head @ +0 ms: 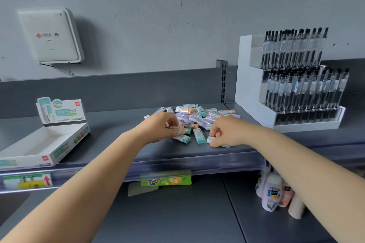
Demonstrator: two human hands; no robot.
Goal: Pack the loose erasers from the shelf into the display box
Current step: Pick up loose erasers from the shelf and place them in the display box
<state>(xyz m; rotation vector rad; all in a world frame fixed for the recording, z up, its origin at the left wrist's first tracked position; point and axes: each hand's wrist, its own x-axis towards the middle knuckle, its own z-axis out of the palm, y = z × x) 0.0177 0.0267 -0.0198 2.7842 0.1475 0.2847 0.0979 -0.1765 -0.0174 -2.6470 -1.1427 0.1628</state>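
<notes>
A heap of loose erasers (197,116) in white sleeves with green, orange and purple ends lies on the grey shelf (122,144). My left hand (162,128) is at the heap's front left, fingers curled round an orange-ended eraser (178,129). My right hand (223,132) is at the front right, pinching a white eraser (210,139) against the shelf. The white display box (59,138) stands open at the far left of the shelf, its printed lid upright; no eraser shows in the part of its tray that I can see.
A white tiered rack of black pens (292,89) stands at the right of the shelf. A white router box (53,35) hangs on the wall. Below the shelf are bottles (272,193) at the right and a green packet (166,180).
</notes>
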